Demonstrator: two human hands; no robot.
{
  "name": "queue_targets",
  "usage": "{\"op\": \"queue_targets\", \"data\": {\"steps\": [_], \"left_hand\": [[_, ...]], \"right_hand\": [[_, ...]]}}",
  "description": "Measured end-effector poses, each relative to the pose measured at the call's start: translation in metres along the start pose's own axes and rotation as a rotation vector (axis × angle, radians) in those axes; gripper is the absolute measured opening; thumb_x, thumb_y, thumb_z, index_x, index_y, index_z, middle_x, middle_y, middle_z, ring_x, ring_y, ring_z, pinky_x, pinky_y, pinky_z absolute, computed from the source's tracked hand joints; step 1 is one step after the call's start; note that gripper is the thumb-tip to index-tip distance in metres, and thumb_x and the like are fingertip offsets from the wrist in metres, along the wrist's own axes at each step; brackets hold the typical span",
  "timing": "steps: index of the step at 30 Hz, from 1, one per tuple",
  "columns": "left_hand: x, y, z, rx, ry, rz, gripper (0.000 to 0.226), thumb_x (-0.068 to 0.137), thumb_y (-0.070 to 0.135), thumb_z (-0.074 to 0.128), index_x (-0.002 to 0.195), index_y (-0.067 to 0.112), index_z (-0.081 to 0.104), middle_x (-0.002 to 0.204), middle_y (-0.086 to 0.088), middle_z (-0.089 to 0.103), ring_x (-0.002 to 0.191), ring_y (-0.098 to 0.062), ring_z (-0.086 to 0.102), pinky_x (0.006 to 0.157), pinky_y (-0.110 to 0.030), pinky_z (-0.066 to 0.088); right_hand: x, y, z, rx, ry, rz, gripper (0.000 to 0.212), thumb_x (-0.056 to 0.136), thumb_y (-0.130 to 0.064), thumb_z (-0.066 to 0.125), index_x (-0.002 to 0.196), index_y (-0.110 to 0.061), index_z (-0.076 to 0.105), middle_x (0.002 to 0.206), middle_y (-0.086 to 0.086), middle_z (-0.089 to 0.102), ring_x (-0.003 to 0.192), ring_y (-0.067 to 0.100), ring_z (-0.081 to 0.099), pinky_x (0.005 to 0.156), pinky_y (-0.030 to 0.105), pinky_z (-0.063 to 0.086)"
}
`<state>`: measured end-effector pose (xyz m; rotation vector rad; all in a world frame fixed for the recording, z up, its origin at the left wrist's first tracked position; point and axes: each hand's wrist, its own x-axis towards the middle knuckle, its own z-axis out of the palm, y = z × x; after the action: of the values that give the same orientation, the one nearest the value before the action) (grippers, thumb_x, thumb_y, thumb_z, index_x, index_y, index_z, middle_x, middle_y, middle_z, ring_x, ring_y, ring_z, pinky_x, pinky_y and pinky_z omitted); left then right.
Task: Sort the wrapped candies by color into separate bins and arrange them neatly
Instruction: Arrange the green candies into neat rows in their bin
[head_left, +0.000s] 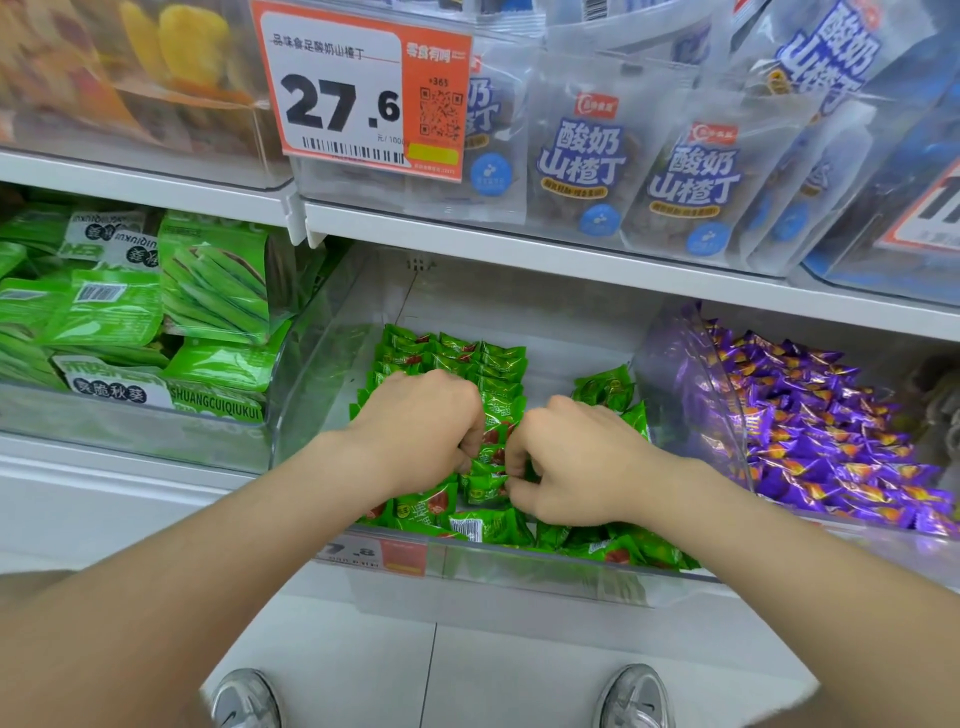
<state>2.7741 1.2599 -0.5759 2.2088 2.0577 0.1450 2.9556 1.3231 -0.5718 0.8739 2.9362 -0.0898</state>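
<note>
In the clear plastic middle bin (317, 374), just right of a bin of flat green foil snack packets (130, 322), the small green wrapped candies (498, 364) lie in tidy rows at the back left and in a loose heap along the front and right. The left hand (421, 421) has its fingers curled down and pinches a candy or two at the middle of the pile. The right hand (576, 462), close beside it, is curled the same way and pinches candies there too. This looks like the arranging step, with green already in its own bin. The next move likely calls for laying the pinched pieces flat against a row's end without upsetting the stack. Further right, shiny purple wrapped candies (831, 431) fill their own clear bin. The bins sit on a white shop shelf (519, 244). Above are an orange-and-white price tag (358, 88) and pale pouches with blue lettering (587, 156), and below are grey shoes (244, 696) on a pale floor.
</note>
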Motion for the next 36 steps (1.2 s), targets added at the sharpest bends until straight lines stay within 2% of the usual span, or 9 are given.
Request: {"op": "queue_targets", "data": {"steps": [5, 8, 13, 17, 23, 26, 29, 33, 36], "left_hand": [[-0.004, -0.003, -0.01, -0.196, -0.049, -0.052, 0.013, 0.076, 0.032, 0.068, 0.085, 0.032, 0.077, 0.084, 0.016, 0.07, 0.09, -0.008, 0.067, 0.082, -0.037, 0.058], [-0.009, -0.001, -0.013, -0.209, -0.067, -0.036, 0.017, 0.069, 0.047, 0.076, 0.081, 0.034, 0.076, 0.079, 0.015, 0.068, 0.083, -0.005, 0.064, 0.076, -0.033, 0.057], [-0.008, -0.003, -0.007, -0.115, -0.052, 0.012, 0.007, 0.08, 0.032, 0.084, 0.082, 0.031, 0.077, 0.077, 0.019, 0.061, 0.084, -0.007, 0.06, 0.074, -0.033, 0.052], [-0.009, -0.005, -0.01, -0.109, -0.057, -0.02, 0.019, 0.077, 0.046, 0.086, 0.079, 0.03, 0.077, 0.077, 0.017, 0.066, 0.083, -0.007, 0.063, 0.07, -0.03, 0.052], [-0.009, 0.0, -0.008, -0.063, -0.046, -0.005, 0.021, 0.076, 0.045, 0.086, 0.084, 0.029, 0.074, 0.077, 0.017, 0.059, 0.08, -0.008, 0.058, 0.064, -0.028, 0.04], [-0.01, -0.003, -0.01, -0.116, -0.055, -0.019, 0.015, 0.077, 0.037, 0.085, 0.083, 0.03, 0.073, 0.078, 0.016, 0.06, 0.081, -0.009, 0.062, 0.064, -0.03, 0.048], [-0.015, -0.006, -0.014, -0.164, -0.059, -0.023, 0.012, 0.078, 0.029, 0.084, 0.083, 0.031, 0.073, 0.081, 0.015, 0.064, 0.083, -0.007, 0.064, 0.073, -0.035, 0.057], [-0.021, -0.009, -0.017, -0.229, -0.112, -0.017, 0.014, 0.079, 0.026, 0.083, 0.089, 0.031, 0.074, 0.083, 0.013, 0.068, 0.078, 0.001, 0.062, 0.075, -0.028, 0.056], [-0.024, -0.007, -0.02, -0.258, -0.106, 0.007, 0.016, 0.081, 0.022, 0.078, 0.093, 0.032, 0.074, 0.086, 0.014, 0.069, 0.075, 0.008, 0.061, 0.063, -0.008, 0.045]], "right_hand": [[0.007, -0.005, 0.004, 0.05, 0.044, 0.09, 0.016, 0.081, -0.043, 0.067, 0.083, -0.027, 0.07, 0.082, -0.001, 0.062, 0.092, 0.032, 0.066, 0.068, 0.033, 0.04], [0.01, -0.007, 0.007, 0.07, 0.03, 0.12, 0.024, 0.083, -0.047, 0.07, 0.08, -0.023, 0.071, 0.079, 0.002, 0.061, 0.09, 0.033, 0.068, 0.068, 0.033, 0.043], [0.012, 0.003, 0.004, 0.186, -0.022, 0.131, 0.03, 0.084, -0.054, 0.074, 0.075, -0.025, 0.073, 0.069, -0.006, 0.065, 0.08, 0.021, 0.067, 0.07, 0.036, 0.056], [0.005, 0.004, -0.002, 0.19, -0.02, 0.105, 0.026, 0.08, -0.05, 0.077, 0.07, -0.027, 0.071, 0.059, -0.011, 0.062, 0.072, 0.01, 0.06, 0.072, 0.034, 0.058], [0.007, -0.003, -0.001, 0.134, -0.006, 0.069, 0.025, 0.084, -0.049, 0.076, 0.072, -0.028, 0.068, 0.069, -0.012, 0.063, 0.086, 0.017, 0.064, 0.069, 0.032, 0.052], [0.006, -0.002, -0.008, 0.114, 0.063, 0.07, 0.023, 0.085, -0.05, 0.072, 0.08, -0.028, 0.07, 0.069, -0.011, 0.067, 0.081, 0.013, 0.067, 0.072, 0.034, 0.058], [-0.001, -0.004, -0.016, 0.33, 0.045, 0.027, 0.02, 0.084, -0.049, 0.074, 0.08, -0.029, 0.073, 0.063, -0.018, 0.069, 0.065, -0.004, 0.065, 0.072, 0.028, 0.058], [-0.003, -0.009, -0.006, 0.306, -0.124, -0.064, 0.028, 0.081, -0.052, 0.082, 0.097, -0.029, 0.078, 0.075, -0.019, 0.074, 0.073, -0.005, 0.065, 0.08, 0.023, 0.053], [0.002, -0.007, -0.007, 0.383, -0.151, -0.05, 0.018, 0.082, -0.039, 0.087, 0.091, -0.026, 0.081, 0.073, -0.016, 0.074, 0.069, -0.005, 0.065, 0.068, 0.009, 0.043]]}}
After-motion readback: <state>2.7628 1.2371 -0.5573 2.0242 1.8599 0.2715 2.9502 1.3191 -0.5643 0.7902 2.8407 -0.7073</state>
